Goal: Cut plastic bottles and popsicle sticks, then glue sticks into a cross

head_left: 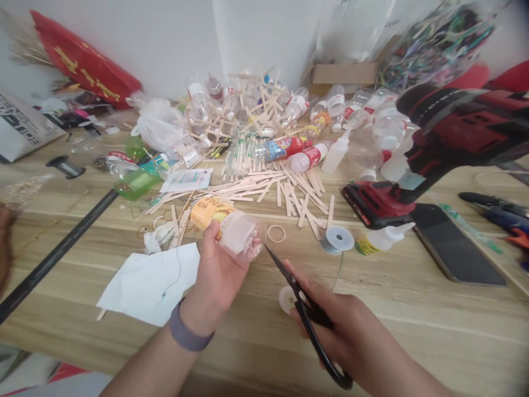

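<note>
My left hand (221, 270) is wrapped round a clear plastic bottle (237, 229) with an orange and yellow label, tilted over the table. A grey band circles that wrist. In my right hand (330, 314) is a pair of black scissors (306, 317), its fingers closed round the handles. The scissor tip is beside the bottle's right end; whether it touches the plastic I cannot tell. Behind the bottle's right end lies a thin ring (276, 234). A white disc (287, 299) is partly hidden behind the scissors.
Wooden sticks (289, 193) and plastic bottles (312, 157) cover the back. At right are a red and black drill (378, 201), a phone (458, 242), a spool (338, 240) and a glue bottle (384, 237). White paper (144, 284) and a black bar (61, 253) lie left; another hand (5, 242) shows.
</note>
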Tool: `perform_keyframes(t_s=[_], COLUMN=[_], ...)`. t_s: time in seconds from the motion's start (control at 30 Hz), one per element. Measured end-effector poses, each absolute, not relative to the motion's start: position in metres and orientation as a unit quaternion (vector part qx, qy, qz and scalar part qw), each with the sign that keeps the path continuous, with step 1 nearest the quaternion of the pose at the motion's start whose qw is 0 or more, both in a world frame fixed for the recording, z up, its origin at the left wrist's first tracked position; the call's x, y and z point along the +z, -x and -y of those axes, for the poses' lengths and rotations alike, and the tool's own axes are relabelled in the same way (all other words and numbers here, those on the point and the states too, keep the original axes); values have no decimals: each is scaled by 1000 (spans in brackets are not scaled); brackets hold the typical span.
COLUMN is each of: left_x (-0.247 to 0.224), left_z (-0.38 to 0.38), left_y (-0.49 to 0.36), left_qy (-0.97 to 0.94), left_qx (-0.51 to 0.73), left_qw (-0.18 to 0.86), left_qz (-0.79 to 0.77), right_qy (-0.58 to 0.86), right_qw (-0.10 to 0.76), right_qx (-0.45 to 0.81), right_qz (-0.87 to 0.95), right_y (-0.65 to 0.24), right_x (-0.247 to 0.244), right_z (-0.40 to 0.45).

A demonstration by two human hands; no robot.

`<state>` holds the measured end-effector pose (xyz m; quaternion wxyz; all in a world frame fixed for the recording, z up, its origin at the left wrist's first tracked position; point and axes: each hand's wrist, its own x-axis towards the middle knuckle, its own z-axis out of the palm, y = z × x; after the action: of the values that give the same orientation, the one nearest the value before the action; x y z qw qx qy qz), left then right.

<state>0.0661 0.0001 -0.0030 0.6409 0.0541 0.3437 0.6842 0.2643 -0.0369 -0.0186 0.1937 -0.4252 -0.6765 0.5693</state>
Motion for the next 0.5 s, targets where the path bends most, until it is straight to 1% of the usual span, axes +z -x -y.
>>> perform_keyframes(t_s=[0.27, 0.37, 0.5], left_x=[-2, -2, -5], left_z=[2, 4, 6], left_y=[-70, -71, -73], left_qy=[-57, -55, -84], left_qx=[681, 693, 699], left_qw=[636, 615, 601], left_qz=[-358, -371, -378], right_qy=[478, 480, 472], right_qw=[161, 172, 214], right_qx=[548, 532, 489], right_qz=[667, 676, 702], right_y=[-262, -262, -262], right_x=[-22, -22, -26], right_z=[36, 36, 34])
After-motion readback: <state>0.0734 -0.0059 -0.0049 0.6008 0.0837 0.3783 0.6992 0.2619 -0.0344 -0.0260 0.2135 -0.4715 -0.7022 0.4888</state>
